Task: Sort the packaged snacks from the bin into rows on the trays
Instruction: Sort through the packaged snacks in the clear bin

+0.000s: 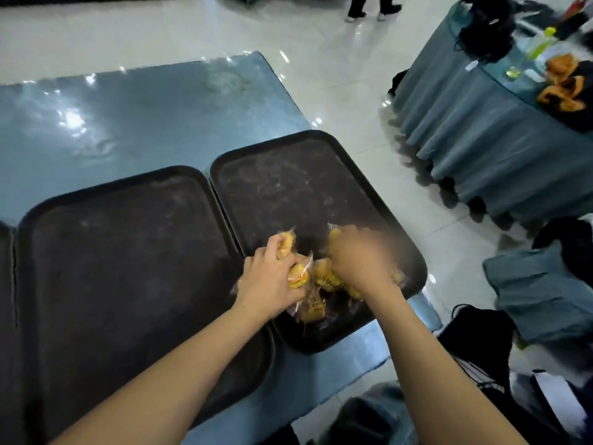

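Over right tray (pixel 288 187), near its front edge: my left hand (pixel 269 277) clenched on wrapped snacks (pixel 296 277), right hand (pixel 359 261) blurred, gripping more snacks. Left tray (pixel 112 252) bare.

A bright hall with pale tiled floor (pixel 337 75)

We see a glossy blue-grey table (pixel 128 117) catching ceiling glare, a second table with a pleated blue-grey skirt (pixel 481 130) at far right, and someone's legs (pixel 372 8) standing on the tiles beyond
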Demonstrator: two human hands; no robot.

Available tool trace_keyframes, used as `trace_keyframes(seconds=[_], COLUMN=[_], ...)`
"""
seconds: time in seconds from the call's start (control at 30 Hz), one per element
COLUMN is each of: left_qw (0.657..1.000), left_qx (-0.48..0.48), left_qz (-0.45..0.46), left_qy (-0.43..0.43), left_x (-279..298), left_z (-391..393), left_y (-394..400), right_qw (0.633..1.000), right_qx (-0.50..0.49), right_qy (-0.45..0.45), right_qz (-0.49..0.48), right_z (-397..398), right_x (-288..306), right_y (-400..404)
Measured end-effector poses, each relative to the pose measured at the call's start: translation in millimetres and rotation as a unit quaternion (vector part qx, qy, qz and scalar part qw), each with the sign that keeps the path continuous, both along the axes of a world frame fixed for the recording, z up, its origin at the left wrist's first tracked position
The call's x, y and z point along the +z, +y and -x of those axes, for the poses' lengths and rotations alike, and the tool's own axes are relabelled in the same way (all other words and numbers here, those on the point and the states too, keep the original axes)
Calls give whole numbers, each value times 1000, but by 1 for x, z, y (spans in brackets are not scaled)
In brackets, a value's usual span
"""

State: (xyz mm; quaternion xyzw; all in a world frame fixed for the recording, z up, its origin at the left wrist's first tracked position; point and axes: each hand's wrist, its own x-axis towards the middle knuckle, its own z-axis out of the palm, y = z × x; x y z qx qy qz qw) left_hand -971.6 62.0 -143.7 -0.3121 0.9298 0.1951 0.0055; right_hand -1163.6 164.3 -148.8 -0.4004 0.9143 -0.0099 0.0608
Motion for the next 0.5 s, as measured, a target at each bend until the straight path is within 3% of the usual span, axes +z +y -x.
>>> trace_keyframes(seconds=[0.17,0.4,0.5], left_qw=[997,989,988], left_qx=[47,40,40], left_qz=[-6,-25,-64], left_qy=[-61,-140,-134], left_x=[-25,-42,-39], left_z=[27,53,55], left_y=[-4,-13,-18], right_qw=[993,971,958], right_qx=[19,35,22], right_qy=[-108,-224,-276], right_qz=[32,-80,-77], right_z=[24,65,77], right_x=[-25,-32,-24], right_y=[-9,-32,-29])
